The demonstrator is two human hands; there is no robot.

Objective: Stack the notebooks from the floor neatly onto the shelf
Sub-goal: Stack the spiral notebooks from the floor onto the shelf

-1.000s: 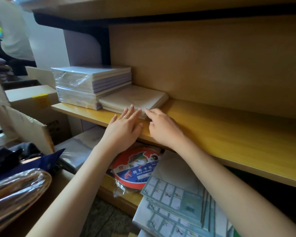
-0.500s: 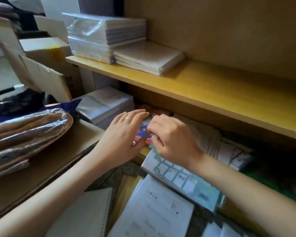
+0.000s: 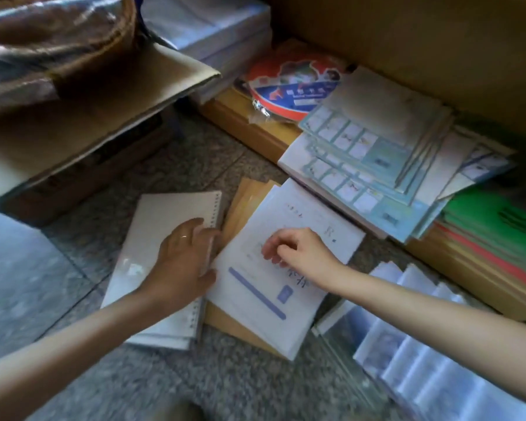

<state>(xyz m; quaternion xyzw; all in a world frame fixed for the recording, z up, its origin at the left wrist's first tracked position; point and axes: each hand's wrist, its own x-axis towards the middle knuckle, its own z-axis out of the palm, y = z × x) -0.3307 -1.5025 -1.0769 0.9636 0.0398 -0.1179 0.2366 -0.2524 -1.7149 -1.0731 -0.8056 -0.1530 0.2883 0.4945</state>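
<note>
The left hand point(image 3: 182, 264) lies flat, fingers straight, on the spiral notebook point(image 3: 158, 226); the right hand point(image 3: 299, 250) curls its fingers over the white notebook point(image 3: 255, 317). Whether it grips cannot be told.

Hands: two, the left hand point(image 3: 182, 262) and the right hand point(image 3: 298, 250).
Spiral notebook point(image 3: 164, 226): one on top of a pile on the floor; the layers beneath are too blurred to count.
White notebook point(image 3: 298, 208): one.
Brown covers point(image 3: 249, 196): at least two edges show under it.
Round pack point(image 3: 292, 89): one, at the low shelf's front edge.
Grid-printed sheets point(image 3: 362, 141): at least three, overlapping.
Green folders point(image 3: 492, 220): one pile, number unclear.
Clear sleeves point(image 3: 407, 344): several, fanned out.
Ring point(image 3: 183, 237): one.
</note>
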